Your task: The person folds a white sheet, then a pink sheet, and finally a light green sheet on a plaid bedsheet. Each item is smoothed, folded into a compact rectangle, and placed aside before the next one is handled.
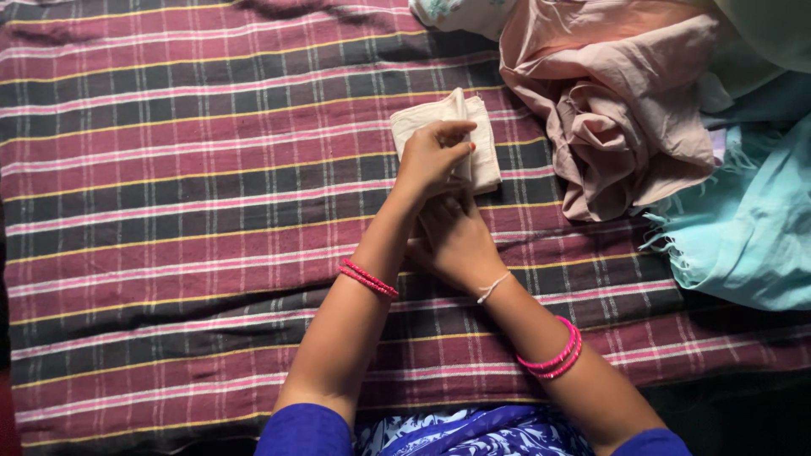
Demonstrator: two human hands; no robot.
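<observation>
A small cream cloth (473,139), folded into a thick rectangle, lies just above the middle of the frame on a bed covered with a striped maroon sheet (186,194). The left hand (431,156) comes down on it from below, fingers curled and pinching the raised fold that runs up the cloth's middle, so the layers seem to be kept from springing open. The right hand (456,241) lies flat directly beneath the left one, its fingertips reaching the cloth's lower edge and partly hidden under the left wrist; whether it grips the edge or only presses on it cannot be told. The two hands are close together, one stacked over the other, both on the same cloth. Pink bangles (368,279) ring the left forearm, more pink bangles (553,355) sit on the right forearm, and a white thread (492,287) circles the right wrist. At the upper right of the frame loose laundry is heaped apart from the folded piece: a crumpled pink cloth (617,101) nearest it, and a light blue cloth (743,228) with a fringed edge at the right edge. No basket, box or other container is in view; the cloths lie straight on the sheet.
</observation>
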